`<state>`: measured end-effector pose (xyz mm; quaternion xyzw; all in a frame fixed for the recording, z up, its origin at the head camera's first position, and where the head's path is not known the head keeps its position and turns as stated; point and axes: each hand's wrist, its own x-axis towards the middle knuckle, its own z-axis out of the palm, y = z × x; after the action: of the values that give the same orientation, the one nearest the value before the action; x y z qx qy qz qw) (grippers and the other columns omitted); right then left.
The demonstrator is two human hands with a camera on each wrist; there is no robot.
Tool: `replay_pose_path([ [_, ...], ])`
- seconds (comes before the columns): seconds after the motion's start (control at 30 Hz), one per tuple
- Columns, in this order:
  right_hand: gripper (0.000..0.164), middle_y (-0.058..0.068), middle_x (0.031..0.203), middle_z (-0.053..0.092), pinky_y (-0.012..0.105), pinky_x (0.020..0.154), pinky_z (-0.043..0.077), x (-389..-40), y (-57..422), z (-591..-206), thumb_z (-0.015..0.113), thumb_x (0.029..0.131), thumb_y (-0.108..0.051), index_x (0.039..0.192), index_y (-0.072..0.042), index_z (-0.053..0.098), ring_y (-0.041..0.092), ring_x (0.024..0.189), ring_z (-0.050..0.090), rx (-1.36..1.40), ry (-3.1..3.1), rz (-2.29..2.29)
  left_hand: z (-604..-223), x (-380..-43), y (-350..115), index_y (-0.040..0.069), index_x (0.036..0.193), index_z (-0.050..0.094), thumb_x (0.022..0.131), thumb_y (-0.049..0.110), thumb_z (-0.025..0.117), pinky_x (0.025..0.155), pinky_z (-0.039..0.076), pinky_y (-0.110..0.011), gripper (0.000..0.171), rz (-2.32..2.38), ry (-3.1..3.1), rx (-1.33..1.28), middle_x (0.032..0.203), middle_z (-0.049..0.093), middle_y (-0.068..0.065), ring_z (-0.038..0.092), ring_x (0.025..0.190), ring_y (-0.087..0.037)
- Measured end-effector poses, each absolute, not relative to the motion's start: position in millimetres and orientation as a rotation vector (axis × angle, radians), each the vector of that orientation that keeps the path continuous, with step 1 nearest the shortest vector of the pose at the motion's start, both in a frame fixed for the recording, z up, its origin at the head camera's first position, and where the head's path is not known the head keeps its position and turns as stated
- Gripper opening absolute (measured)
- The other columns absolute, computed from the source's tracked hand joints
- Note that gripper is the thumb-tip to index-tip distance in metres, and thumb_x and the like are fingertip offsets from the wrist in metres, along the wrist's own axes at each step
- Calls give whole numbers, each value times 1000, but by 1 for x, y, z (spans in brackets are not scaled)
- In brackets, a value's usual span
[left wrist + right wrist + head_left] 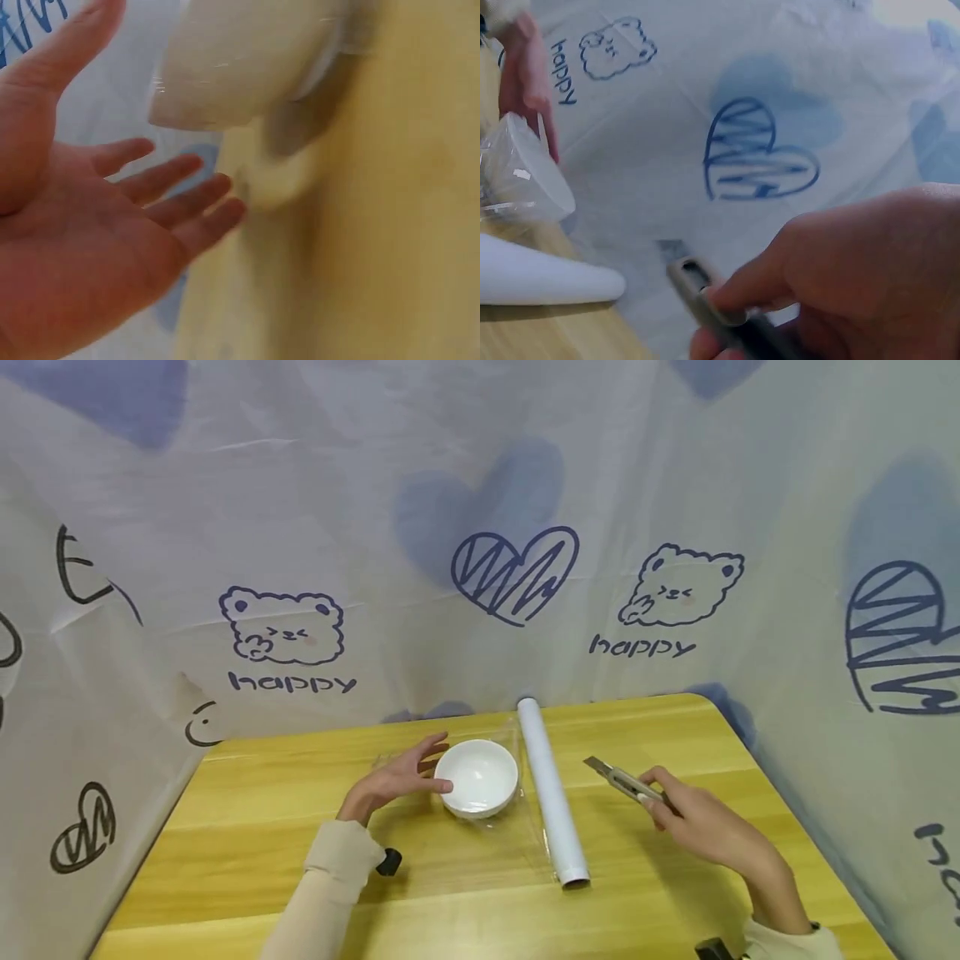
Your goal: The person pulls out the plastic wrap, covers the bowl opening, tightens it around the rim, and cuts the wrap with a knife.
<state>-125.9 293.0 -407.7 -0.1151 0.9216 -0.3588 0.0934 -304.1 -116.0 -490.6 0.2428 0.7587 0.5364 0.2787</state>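
A white bowl (480, 777) stands upright on the table, and clear plastic film clings to its outside in the right wrist view. Beside the bowl's left rim is my left hand (401, 775), thumb and fingers spread apart. The left wrist view shows that palm (90, 225) with nothing in it, the fingers pointing toward the bowl (232, 67). My right hand (697, 818) grips a utility knife (626, 783) above the table's right side. Its blade is out, pointing up and left, and the thumb lies on the handle (705, 300).
A white roll (551, 793) lies lengthwise between the bowl and my right hand. A sheet of clear film (528, 827) spreads from it under the bowl. The wooden table (247, 827) meets a printed cloth wall (405, 627) behind and at both sides.
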Motion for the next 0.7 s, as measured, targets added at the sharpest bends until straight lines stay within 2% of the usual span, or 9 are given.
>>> replay_pose_path([
  [0.1, 29, 5, 66, 47, 26, 42, 35, -146, 290, -423, 43, 101, -37, 103, -9, 53, 11, 47, 34, -266, 2734, -1165, -502, -289, -122, 15, 152, 7, 75, 12, 80, 111, 22, -50, 106, 1602, 1982, 703, 156, 10, -19, 16, 140, -37],
  [0.23, 40, 9, 64, 50, 28, 39, 36, -172, 289, -446, 42, 99, -44, 94, -9, 59, 13, 44, 37, -159, 2775, -1327, -515, -276, -119, 13, 152, 4, 68, 6, 84, 111, 23, -44, 117, 1768, 1915, 757, 156, 6, -20, 16, 141, -35],
  [0.37, 46, 19, 72, 53, 30, 39, 39, -190, 290, -466, 40, 100, -45, 103, -4, 59, 14, 47, 42, -32, 2748, -1562, -527, -271, -112, 9, 152, 4, 66, 3, 85, 109, 27, -38, 118, 1904, 1879, 759, 155, 8, -19, 19, 140, -35],
  [0.43, 49, 19, 74, 54, 32, 41, 42, -196, 289, -475, 39, 100, -45, 108, 0, 57, 13, 49, 44, 65, 2685, -1694, -532, -268, -108, 6, 151, 4, 66, 2, 85, 108, 30, -35, 117, 1954, 1850, 757, 155, 9, -19, 20, 139, -36],
  [0.57, 48, 8, 70, 52, 30, 42, 44, -204, 287, -490, 38, 101, -40, 117, 3, 51, 8, 50, 44, 302, 2401, -2020, -539, -261, -100, 2, 151, 2, 64, 0, 85, 104, 36, -32, 120, 2010, 1805, 729, 155, 13, -18, 25, 137, -37],
  [0.7, 38, -1, 67, 48, 24, 40, 41, -212, 287, -502, 36, 103, -31, 122, 1, 45, 5, 49, 42, 460, 2051, -2293, -541, -258, -97, 6, 151, 7, 63, -4, 84, 102, 39, -32, 118, 2070, 1800, 665, 154, 19, -15, 28, 136, -34],
])
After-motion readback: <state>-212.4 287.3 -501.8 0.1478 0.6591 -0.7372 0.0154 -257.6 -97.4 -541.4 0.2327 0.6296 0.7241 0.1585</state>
